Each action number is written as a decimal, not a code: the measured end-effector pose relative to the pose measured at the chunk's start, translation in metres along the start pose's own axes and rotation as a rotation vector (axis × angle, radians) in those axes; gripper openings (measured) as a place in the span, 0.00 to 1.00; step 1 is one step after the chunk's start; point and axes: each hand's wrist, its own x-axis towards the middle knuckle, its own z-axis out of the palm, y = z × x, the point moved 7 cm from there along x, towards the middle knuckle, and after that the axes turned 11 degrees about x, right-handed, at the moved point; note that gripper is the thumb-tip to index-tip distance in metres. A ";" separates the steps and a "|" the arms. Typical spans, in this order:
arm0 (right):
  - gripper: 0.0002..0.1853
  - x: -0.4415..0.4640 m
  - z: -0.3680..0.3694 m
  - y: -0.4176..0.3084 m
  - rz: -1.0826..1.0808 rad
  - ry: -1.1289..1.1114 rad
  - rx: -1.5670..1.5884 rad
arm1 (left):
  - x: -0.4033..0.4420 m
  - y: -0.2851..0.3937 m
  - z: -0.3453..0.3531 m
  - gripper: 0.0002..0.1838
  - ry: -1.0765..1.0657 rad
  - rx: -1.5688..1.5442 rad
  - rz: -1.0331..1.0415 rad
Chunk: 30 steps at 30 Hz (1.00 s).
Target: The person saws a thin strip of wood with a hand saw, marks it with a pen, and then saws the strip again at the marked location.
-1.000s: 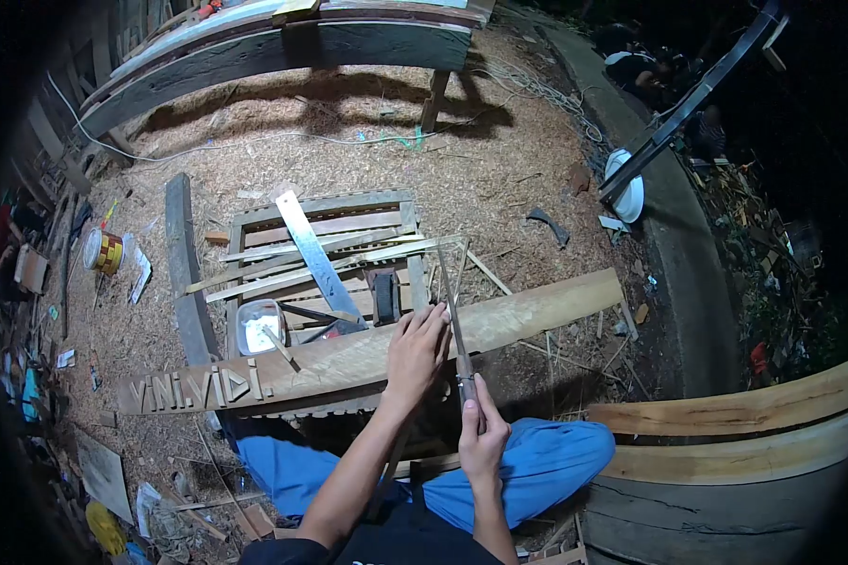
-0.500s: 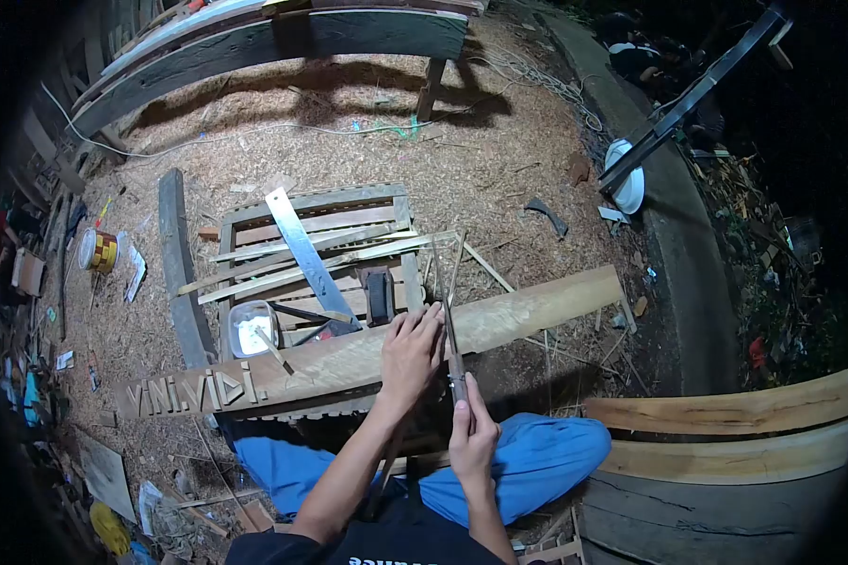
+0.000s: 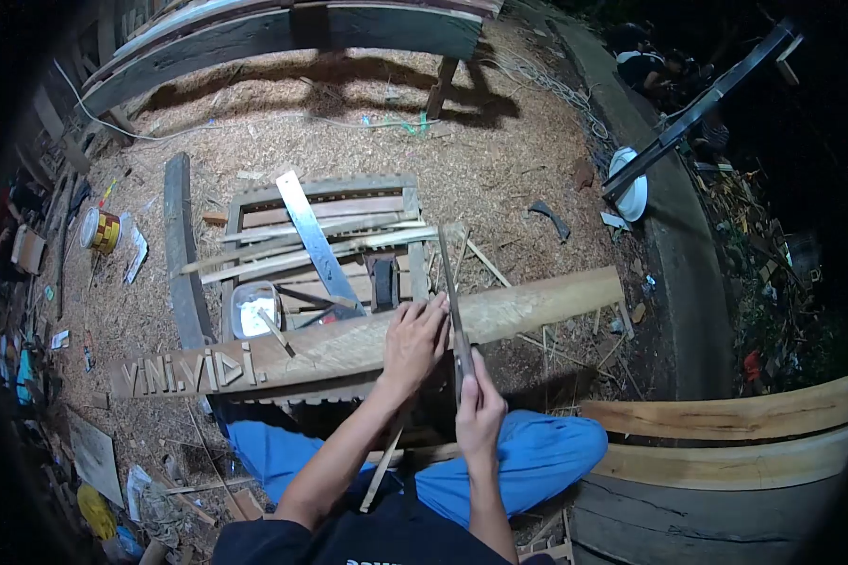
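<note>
My right hand (image 3: 481,414) is wrapped round the handle of a long thin saw (image 3: 453,301), whose blade points away from me across the long board (image 3: 537,303). Just left of the blade, my left hand (image 3: 415,344) rests on the board, fingers together, pressing on something hidden beneath them. A thin wood strip (image 3: 383,468) runs from below that hand toward my body. Raised wooden letters (image 3: 193,373) reading "VINI.VIDI." stand on the board's left part. A tub of white paste (image 3: 254,311) with a stick across it sits behind the board.
Beyond the board lies a slatted wooden frame (image 3: 412,202) bearing a steel ruler (image 3: 309,226), wood strips and a dark block (image 3: 383,282). More planks (image 3: 735,419) lie at the right. A bench (image 3: 283,56) stands at the back. A person (image 3: 645,71) is at the far upper right.
The saw has shifted slightly along its length in my right hand's grip. My left hand stays on the board. The wood strip below it shows more clearly, and the view has tilted a little.
</note>
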 end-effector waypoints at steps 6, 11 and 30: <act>0.23 -0.030 -0.010 0.009 0.019 0.025 0.092 | -0.004 0.001 0.000 0.17 0.022 0.014 0.012; 0.23 -0.017 -0.002 -0.006 -0.025 0.013 0.020 | -0.006 0.001 0.001 0.18 -0.008 0.022 0.001; 0.23 -0.037 -0.010 0.000 0.051 0.032 0.065 | -0.002 0.001 0.004 0.17 -0.021 -0.017 -0.019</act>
